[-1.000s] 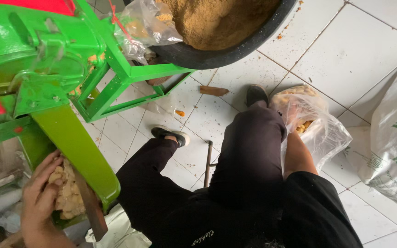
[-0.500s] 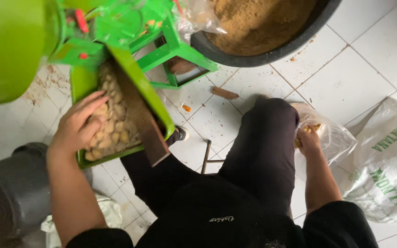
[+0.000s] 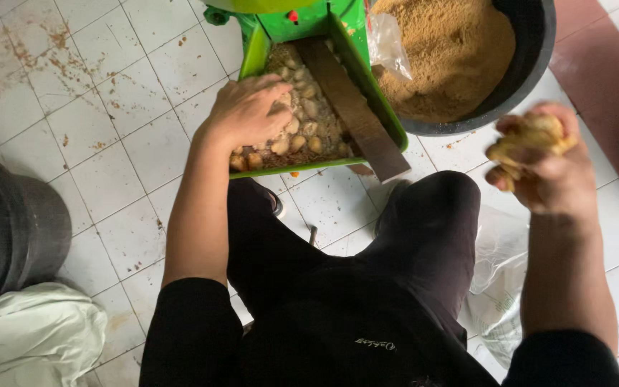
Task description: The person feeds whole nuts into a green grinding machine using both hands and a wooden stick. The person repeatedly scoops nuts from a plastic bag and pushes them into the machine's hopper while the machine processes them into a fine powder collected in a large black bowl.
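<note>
Head view, looking down past the person's black-clad knees to a white tiled floor. Left hand (image 3: 248,111) lies palm-down in the green feed tray (image 3: 252,54) of a green machine, fingers curled loosely over the heap of pale, lumpy root pieces (image 3: 302,118) that fills the tray's near end; whether it grips any piece cannot be told. A brown wooden slat (image 3: 352,107) rests diagonally along the tray's right wall, its lower end jutting past the near rim. Right hand (image 3: 546,168) is raised over the floor, well apart from the tray, clenched around a fresh handful of yellowish root pieces (image 3: 531,136). Beyond the tray's right edge stands a black basin (image 3: 531,64) heaped with fine brown ground material (image 3: 445,50), with a clear plastic bag (image 3: 385,43) lying between basin and tray. A dark round bucket (image 3: 12,229) and white cloth (image 3: 30,337) sit at the floor's left edge; a crumpled clear bag (image 3: 499,287) lies by the right knee.

Judged progress: the basin is already well filled, so much grinding appears done. The tray holds an unprocessed load and another handful is not yet added, so feeding seems mid-course.
</note>
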